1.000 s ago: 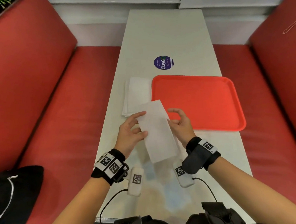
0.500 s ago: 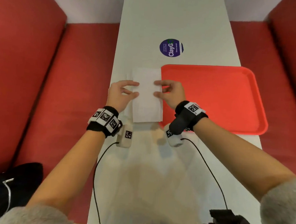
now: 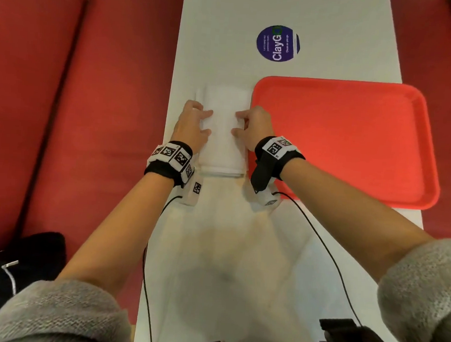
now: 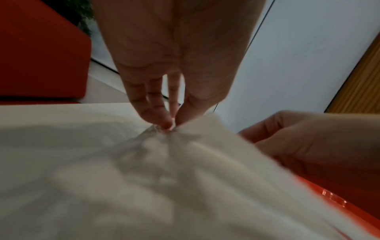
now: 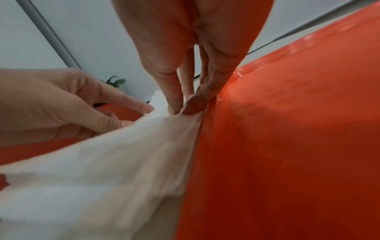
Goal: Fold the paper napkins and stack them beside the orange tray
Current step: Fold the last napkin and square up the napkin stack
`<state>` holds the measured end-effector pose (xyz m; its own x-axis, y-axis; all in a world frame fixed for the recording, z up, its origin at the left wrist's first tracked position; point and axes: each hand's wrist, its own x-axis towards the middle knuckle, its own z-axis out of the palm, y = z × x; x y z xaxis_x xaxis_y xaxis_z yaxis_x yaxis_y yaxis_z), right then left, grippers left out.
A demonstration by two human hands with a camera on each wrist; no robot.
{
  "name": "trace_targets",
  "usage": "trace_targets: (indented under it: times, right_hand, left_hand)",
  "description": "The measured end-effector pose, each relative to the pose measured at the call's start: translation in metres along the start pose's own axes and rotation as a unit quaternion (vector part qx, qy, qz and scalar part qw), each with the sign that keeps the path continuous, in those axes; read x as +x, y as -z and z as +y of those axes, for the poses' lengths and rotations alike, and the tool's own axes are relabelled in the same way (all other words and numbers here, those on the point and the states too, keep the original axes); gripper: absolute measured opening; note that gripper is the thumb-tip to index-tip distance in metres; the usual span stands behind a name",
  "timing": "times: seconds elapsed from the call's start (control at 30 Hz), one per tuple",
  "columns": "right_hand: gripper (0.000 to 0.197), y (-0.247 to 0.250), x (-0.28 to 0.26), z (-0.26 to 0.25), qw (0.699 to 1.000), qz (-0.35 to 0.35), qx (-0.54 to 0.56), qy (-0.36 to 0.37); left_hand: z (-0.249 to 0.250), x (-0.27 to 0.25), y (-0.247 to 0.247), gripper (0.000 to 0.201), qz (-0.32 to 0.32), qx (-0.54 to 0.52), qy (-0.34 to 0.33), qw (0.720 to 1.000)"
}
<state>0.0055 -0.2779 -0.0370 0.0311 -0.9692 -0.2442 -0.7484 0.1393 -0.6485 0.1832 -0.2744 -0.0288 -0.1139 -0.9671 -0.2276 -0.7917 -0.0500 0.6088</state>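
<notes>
Each hand, the left hand (image 3: 192,127) and the right hand (image 3: 254,127), pinches one long side of the folded napkin (image 3: 222,144) lying lengthwise on the stack (image 3: 224,96) at frame centre, just left of the orange tray (image 3: 354,142) on the tabletop (image 3: 226,251).

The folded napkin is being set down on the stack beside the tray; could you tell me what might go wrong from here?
The folded napkin is pinched by the left hand and right hand; letting go unevenly could skew it on the napkin stack. The stack sits near the table edge, so a nudge might push napkins off. The right wrist crowds the orange tray and may bump it.
</notes>
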Motion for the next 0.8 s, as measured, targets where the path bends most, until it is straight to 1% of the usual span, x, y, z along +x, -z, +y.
trace_targets:
  times: [0.07,0.13,0.2,0.23,0.27,0.3,0.37,0.47,0.53,0.6,0.67,0.73,0.8]
  right_hand:
    - [0.054,0.01,-0.009,-0.004,1.0,0.003,0.003,0.008]
    - [0.05,0.026,-0.026,-0.004,0.998,0.039,0.027,0.032]
    - [0.041,0.045,-0.052,0.005,0.995,0.08,0.042,0.049]
    - [0.037,0.053,-0.068,0.013,0.994,0.091,0.039,0.05]
    - [0.033,0.061,-0.085,0.023,0.994,0.093,0.031,0.047]
    - [0.03,0.068,-0.103,0.034,0.995,0.088,0.018,0.039]
    - [0.025,0.079,-0.143,0.06,0.997,0.075,-0.004,0.016]
    - [0.021,0.086,-0.202,0.1,0.998,0.044,-0.032,-0.024]
    - [0.02,0.086,-0.237,0.129,0.997,0.029,-0.048,-0.046]
    - [0.02,0.083,-0.268,0.156,0.995,0.027,-0.058,-0.08]
    - [0.021,0.08,-0.294,0.18,0.991,0.031,-0.061,-0.115]
    - [0.023,0.077,-0.316,0.197,0.988,0.036,-0.053,-0.138]
    - [0.026,0.074,-0.331,0.209,0.989,0.042,-0.037,-0.138]
  left_hand:
    - [0.007,-0.008,0.002,0.046,0.008,0.018,0.014,1.0]
    - [0.023,-0.025,0.003,0.047,0.053,0.053,-0.001,0.997]
    - [0.042,-0.053,-0.003,0.049,0.108,0.084,-0.052,0.989]
    - [0.051,-0.07,-0.01,0.05,0.118,0.079,-0.081,0.986]
    - [0.058,-0.088,-0.021,0.05,0.11,0.066,-0.11,0.986]
    - [0.064,-0.106,-0.034,0.047,0.088,0.05,-0.138,0.985]
    - [0.073,-0.143,-0.066,0.035,0.013,0.025,-0.175,0.984]
    - [0.088,-0.197,-0.114,0.022,-0.135,0.016,-0.191,0.972]
    - [0.097,-0.23,-0.145,0.017,-0.198,0.028,-0.209,0.957]
    - [0.107,-0.257,-0.168,0.019,-0.236,0.035,-0.227,0.944]
    - [0.115,-0.275,-0.186,0.033,-0.26,0.046,-0.234,0.936]
    - [0.121,-0.285,-0.198,0.051,-0.263,0.101,-0.234,0.931]
    - [0.126,-0.287,-0.206,0.058,-0.252,0.173,-0.236,0.922]
